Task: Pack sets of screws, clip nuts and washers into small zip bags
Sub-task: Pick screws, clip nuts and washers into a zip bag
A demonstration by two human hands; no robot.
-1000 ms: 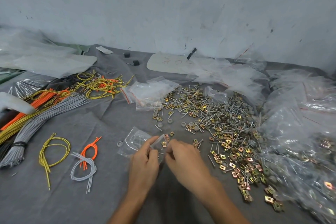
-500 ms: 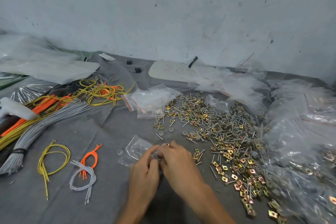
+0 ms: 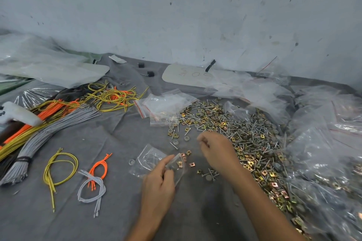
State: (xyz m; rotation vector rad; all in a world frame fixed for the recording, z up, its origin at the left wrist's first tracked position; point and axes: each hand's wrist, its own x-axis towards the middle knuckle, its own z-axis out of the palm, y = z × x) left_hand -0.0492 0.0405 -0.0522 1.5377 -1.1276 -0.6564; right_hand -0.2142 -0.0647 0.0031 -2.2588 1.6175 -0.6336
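The left hand (image 3: 158, 182) pinched the mouth of a small zip bag (image 3: 181, 173) between thumb and fingers near the middle of the grey-clothed bench (image 3: 88, 143); a clip nut (image 3: 179, 163) showed through the plastic. At 1 o'clock from it, the right hand (image 3: 217, 150) hung with curled fingers over the near edge of the pile of screws, clip nuts and washers (image 3: 246, 133); motion blur hid whether it clenched anything. A second empty bag (image 3: 148, 159) lay touching the held one at 10 o'clock, with a loose washer (image 3: 131, 162) just beside its left edge. A stack of empty bags (image 3: 166, 105) sat at 12 o'clock against the pile's far-left edge. A heap of plastic bags (image 3: 323, 143) crowded the 3 o'clock side. 3 wire loops, yellow (image 3: 58, 168), orange (image 3: 100, 166) and grey (image 3: 94, 186), lay at 9 o'clock, with bare cloth between them and the left hand.
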